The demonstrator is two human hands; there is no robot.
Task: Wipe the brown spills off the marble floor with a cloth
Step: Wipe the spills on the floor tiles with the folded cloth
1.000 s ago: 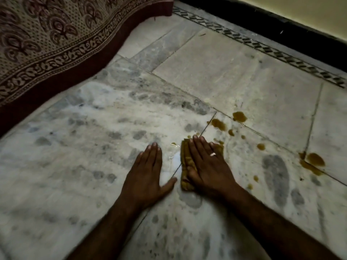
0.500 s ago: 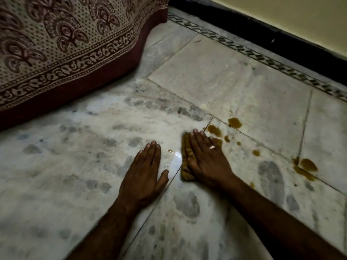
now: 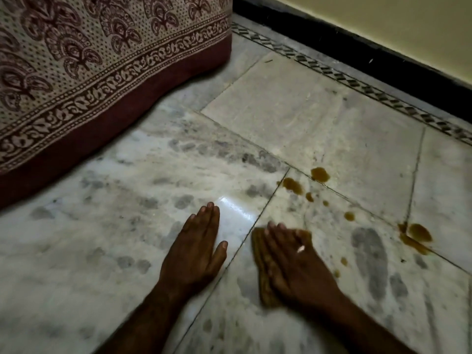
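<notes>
My right hand (image 3: 296, 267) presses flat on a brown-yellow cloth (image 3: 258, 251) lying on the marble floor (image 3: 127, 226); the hand is blurred and covers most of the cloth. A ring shows on one finger. My left hand (image 3: 196, 251) rests flat on the floor to the left of the cloth, fingers straight, apart from it. Brown spills lie beyond the cloth: a blot (image 3: 292, 185) by the tile joint, another (image 3: 319, 174) behind it, small drops (image 3: 349, 215) trailing right, and a larger puddle (image 3: 416, 237) at the right.
A patterned maroon-and-cream bedcover (image 3: 102, 72) hangs down to the floor at the left rear. A black skirting (image 3: 357, 49) and yellow wall run along the back right, with a patterned floor border (image 3: 357, 83) before them.
My right hand has drawn the cloth back toward me, away from the spills; the small drop beside my left hand is gone and a wet sheen shows there. My left hand has stayed put.
</notes>
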